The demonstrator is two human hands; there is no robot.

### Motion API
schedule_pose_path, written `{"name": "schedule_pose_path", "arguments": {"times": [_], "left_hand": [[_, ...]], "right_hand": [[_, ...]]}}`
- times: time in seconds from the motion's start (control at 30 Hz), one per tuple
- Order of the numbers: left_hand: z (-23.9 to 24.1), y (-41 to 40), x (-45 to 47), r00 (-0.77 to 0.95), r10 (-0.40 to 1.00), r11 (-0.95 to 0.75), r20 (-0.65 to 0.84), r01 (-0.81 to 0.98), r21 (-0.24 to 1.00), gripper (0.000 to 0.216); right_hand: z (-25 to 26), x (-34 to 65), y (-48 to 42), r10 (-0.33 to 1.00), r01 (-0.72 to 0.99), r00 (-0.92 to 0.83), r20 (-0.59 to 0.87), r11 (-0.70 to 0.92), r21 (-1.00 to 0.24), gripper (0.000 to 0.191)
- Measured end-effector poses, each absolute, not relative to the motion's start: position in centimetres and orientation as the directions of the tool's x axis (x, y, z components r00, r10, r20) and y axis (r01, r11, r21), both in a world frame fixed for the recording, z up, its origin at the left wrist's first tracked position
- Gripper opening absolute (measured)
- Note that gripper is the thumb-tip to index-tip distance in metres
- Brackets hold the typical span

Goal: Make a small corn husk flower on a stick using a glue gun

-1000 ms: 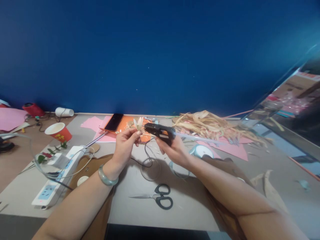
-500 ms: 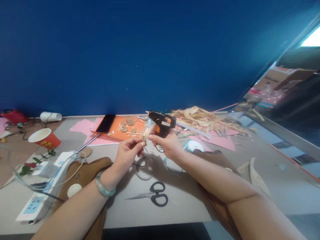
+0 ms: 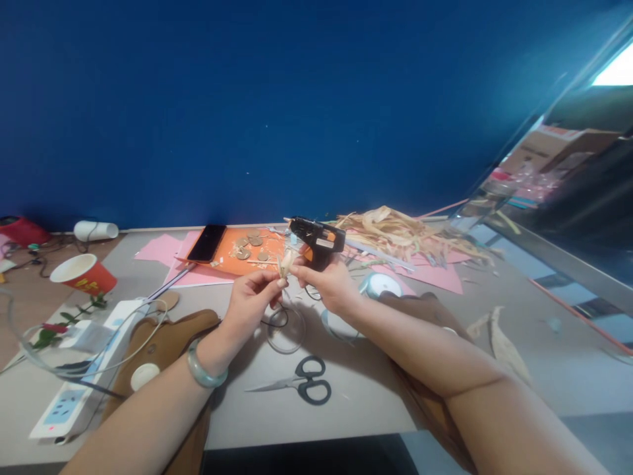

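Note:
My left hand (image 3: 250, 298) pinches the base of a small pale piece of dried husk (image 3: 287, 261) between thumb and fingers. A black hot glue gun (image 3: 324, 243) with an orange trigger sits in my right hand (image 3: 336, 285), its nozzle pointing left above the husk piece. My right thumb and fingertips are close against the husk piece; whether they also grip it I cannot tell. Below my hands, a loop of cord (image 3: 287, 330) lies on the grey table. Scissors (image 3: 312, 380) with black handles rest nearer to me, slightly spread.
Behind my hands lie an orange sheet (image 3: 227, 265) with brown discs and scraps, and a black phone (image 3: 208, 243). Dried husks (image 3: 388, 227) are heaped at back right, near a ribbon roll (image 3: 384, 285). Left are a power strip (image 3: 66, 406), cables and a paper cup (image 3: 91, 280).
The whole view has shifted slightly. Both hands keep their places around the husk piece, and the glue gun stays in my right hand at nearly the same angle.

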State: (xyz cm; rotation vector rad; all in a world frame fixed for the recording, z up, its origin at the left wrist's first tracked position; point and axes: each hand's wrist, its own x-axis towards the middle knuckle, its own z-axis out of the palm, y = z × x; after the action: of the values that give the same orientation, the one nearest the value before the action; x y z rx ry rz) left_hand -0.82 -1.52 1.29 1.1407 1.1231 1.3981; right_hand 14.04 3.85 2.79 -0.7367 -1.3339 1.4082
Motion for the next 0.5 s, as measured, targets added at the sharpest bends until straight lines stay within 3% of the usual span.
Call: {"name": "schedule_pose_path", "arguments": {"times": [0.5], "left_hand": [[1.65,-1.53,-0.8,-0.103,0.995,-0.034,0.017,-0.159,0.987,0.025]], "right_hand": [[2.28,13.93,4.11,0.943,-0.242,-0.263,0.203,0.139,-0.96,0.038]]}}
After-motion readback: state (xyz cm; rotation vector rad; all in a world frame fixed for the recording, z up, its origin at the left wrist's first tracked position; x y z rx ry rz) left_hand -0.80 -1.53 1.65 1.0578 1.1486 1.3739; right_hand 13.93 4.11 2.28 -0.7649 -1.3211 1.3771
